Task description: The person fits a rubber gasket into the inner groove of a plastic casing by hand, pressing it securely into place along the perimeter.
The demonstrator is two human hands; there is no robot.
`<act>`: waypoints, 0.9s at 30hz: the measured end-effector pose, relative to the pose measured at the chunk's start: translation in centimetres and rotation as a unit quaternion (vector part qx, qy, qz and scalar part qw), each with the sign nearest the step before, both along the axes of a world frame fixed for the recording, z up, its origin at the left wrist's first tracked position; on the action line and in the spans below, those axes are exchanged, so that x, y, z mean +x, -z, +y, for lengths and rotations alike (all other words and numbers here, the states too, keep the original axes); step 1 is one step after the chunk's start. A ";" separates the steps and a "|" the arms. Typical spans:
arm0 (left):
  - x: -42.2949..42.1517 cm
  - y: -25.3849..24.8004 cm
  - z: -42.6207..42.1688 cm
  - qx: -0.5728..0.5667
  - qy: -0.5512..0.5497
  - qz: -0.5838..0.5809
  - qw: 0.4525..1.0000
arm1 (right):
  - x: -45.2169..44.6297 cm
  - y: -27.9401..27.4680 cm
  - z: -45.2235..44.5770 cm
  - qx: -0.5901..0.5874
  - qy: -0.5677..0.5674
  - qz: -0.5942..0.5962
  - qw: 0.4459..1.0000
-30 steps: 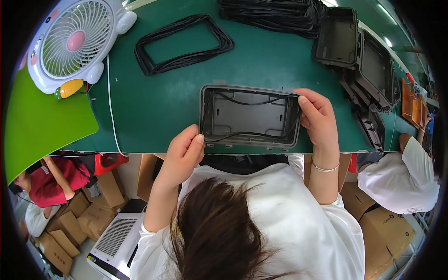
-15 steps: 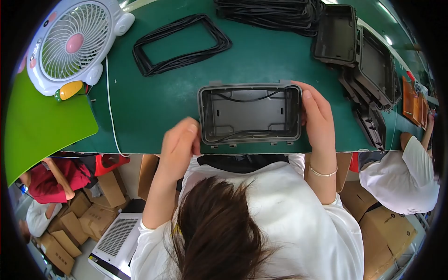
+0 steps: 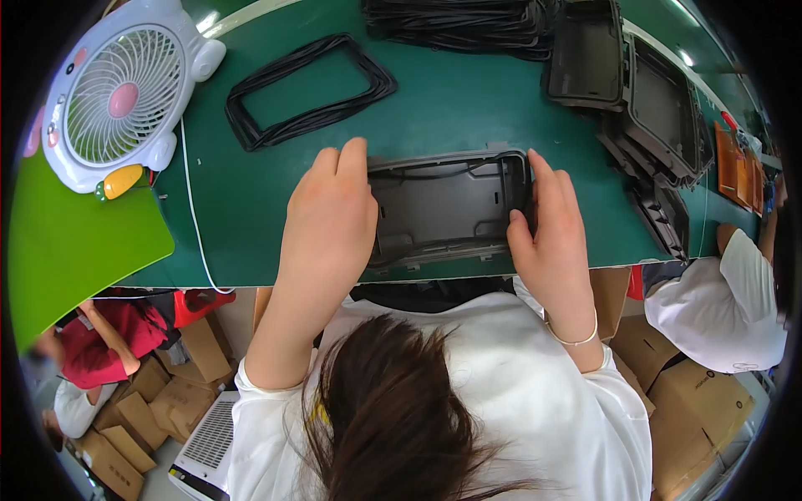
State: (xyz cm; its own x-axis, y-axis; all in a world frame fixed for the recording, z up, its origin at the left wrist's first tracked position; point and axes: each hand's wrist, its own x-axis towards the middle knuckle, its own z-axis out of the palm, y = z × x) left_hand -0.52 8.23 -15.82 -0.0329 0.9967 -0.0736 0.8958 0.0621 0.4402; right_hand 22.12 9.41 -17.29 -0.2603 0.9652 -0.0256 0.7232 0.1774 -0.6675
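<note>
Casing [image 3: 441, 205] is lying between the left hand [image 3: 334, 199], its grip hidden, and the right hand [image 3: 551, 227], clasping the right end.

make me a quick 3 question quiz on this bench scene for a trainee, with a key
1. True or false: the dark box between the left hand and the right hand has its open side facing up.
2. Which wrist wears the bracelet? A) left B) right C) both
3. Fill the gap: the round centre of the fan is ____ in colour.

Key: 1. True. 2. B. 3. Pink.
</note>
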 end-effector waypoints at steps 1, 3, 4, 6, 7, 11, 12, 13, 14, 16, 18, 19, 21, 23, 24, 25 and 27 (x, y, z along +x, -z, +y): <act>0.0 0.0 -0.2 0.002 0.002 -0.005 1.000 | 0.0 0.0 0.0 -0.002 0.001 -0.001 1.000; 0.1 0.3 -0.7 0.005 0.005 -0.015 1.000 | 0.0 -0.2 0.0 -0.009 0.001 -0.002 1.000; 0.2 0.2 -0.9 0.014 0.013 -0.007 1.000 | 0.0 -0.3 0.0 -0.005 -0.002 -0.008 1.000; 0.3 0.0 -1.1 0.033 0.027 0.010 0.999 | 0.0 -0.5 0.1 0.004 -0.011 -0.020 1.000; 0.5 0.1 -1.2 0.057 0.032 0.030 0.997 | 0.1 -0.6 0.2 -0.001 -0.014 -0.013 1.000; 0.7 0.2 -1.7 0.065 0.023 0.060 0.996 | 1.1 -0.5 0.5 0.007 -0.032 0.008 0.999; 0.7 0.1 -1.7 0.047 0.015 0.054 0.997 | 1.3 -0.4 0.5 0.017 -0.036 0.011 0.999; 0.7 0.2 -1.6 0.045 0.014 0.054 0.997 | 1.3 -0.5 0.3 0.002 -0.022 0.033 0.999; 0.5 0.3 -1.5 0.042 0.013 0.053 0.998 | 1.3 -0.5 0.1 -0.013 -0.009 0.054 0.998; 0.1 0.4 -1.3 0.053 0.021 0.044 0.997 | 1.5 -0.6 -0.4 -0.025 0.020 0.084 0.996; -0.5 0.5 -1.3 0.078 0.040 0.026 0.996 | 1.9 -0.5 -1.2 -0.019 0.052 0.102 0.993; -0.8 0.6 -1.3 0.072 0.029 0.003 0.997 | 2.1 -0.8 -1.4 -0.035 0.045 0.083 0.995; -1.1 0.6 -1.3 0.061 0.008 -0.045 0.997 | 2.5 -1.5 -1.7 -0.066 0.030 0.045 0.996; -1.3 0.5 -1.4 0.036 -0.005 -0.070 0.997 | 2.3 -1.4 -2.2 -0.066 0.048 0.059 0.995; -1.4 0.4 -1.4 0.024 -0.011 -0.083 0.996 | 2.0 -1.4 -2.3 -0.065 0.057 0.066 0.994; -1.5 0.5 -1.3 0.020 -0.014 -0.089 0.996 | 1.8 -1.4 -2.4 -0.057 0.065 0.047 0.995; -1.6 0.8 -1.2 0.013 -0.018 -0.104 0.994 | 1.5 -1.4 -2.5 -0.039 0.082 0.006 0.996</act>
